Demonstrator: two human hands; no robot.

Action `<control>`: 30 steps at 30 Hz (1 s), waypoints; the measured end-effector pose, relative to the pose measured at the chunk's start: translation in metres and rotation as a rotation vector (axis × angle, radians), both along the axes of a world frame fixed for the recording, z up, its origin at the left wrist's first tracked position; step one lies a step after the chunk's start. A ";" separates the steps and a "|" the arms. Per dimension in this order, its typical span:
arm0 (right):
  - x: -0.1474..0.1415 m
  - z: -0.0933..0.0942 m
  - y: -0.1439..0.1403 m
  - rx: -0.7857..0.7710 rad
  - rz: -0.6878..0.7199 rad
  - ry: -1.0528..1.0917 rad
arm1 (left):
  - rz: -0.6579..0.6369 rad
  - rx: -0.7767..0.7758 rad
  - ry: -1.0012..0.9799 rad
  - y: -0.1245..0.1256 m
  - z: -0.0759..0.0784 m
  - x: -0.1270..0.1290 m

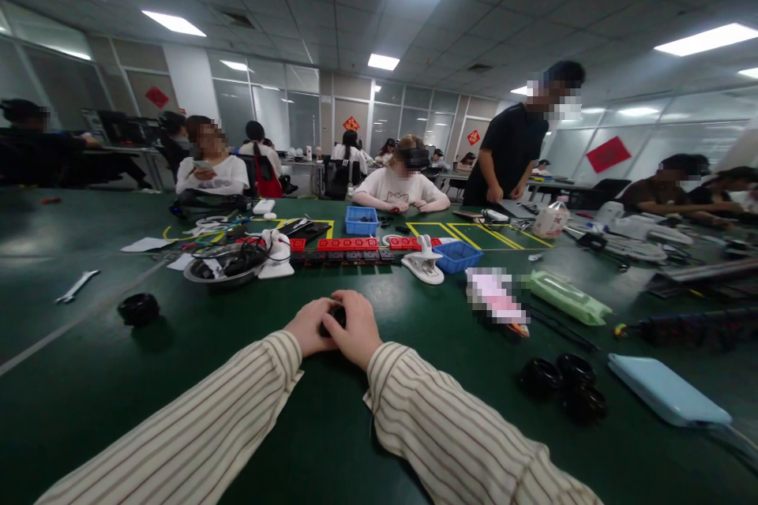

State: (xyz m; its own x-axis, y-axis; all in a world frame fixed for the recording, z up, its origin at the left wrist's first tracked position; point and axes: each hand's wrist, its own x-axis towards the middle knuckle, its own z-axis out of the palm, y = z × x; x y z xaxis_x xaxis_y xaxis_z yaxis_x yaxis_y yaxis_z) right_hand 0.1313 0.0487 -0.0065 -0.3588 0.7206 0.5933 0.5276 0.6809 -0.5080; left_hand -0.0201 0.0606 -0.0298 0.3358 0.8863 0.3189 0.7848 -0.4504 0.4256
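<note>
Both hands meet at the middle of the green bench [178, 379], sleeves in striped cloth. The left hand [311, 326] and right hand [355, 331] cup a small black round part [335, 318], fingers curled close around it. Three similar black rings [565, 387] lie well apart to the right beside a pale blue flat case [663, 390]; another black ring [138, 308] sits left, near a metal wrench [76, 286]. No writing is readable.

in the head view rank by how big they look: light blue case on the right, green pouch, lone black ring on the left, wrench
1. light blue case, though nearness to the camera flatters it
2. green pouch
3. lone black ring and wrench look about alike, unranked
</note>
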 end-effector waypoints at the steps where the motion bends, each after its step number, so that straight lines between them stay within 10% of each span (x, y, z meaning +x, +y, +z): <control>1: 0.000 0.000 0.001 -0.012 -0.034 -0.007 | 0.043 0.016 0.029 -0.002 0.001 0.001; 18: -0.001 -0.002 0.003 0.028 0.048 -0.073 | -0.073 0.017 0.031 0.009 -0.010 -0.008; 30: -0.004 -0.006 0.006 -0.038 -0.165 -0.060 | 0.120 0.044 0.167 -0.006 0.005 0.007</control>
State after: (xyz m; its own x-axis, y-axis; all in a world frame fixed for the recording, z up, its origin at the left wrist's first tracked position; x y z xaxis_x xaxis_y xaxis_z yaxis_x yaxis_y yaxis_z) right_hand 0.1275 0.0545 -0.0122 -0.2675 0.7940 0.5459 0.6608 0.5635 -0.4958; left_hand -0.0130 0.0549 -0.0246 0.2802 0.9095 0.3072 0.8919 -0.3650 0.2670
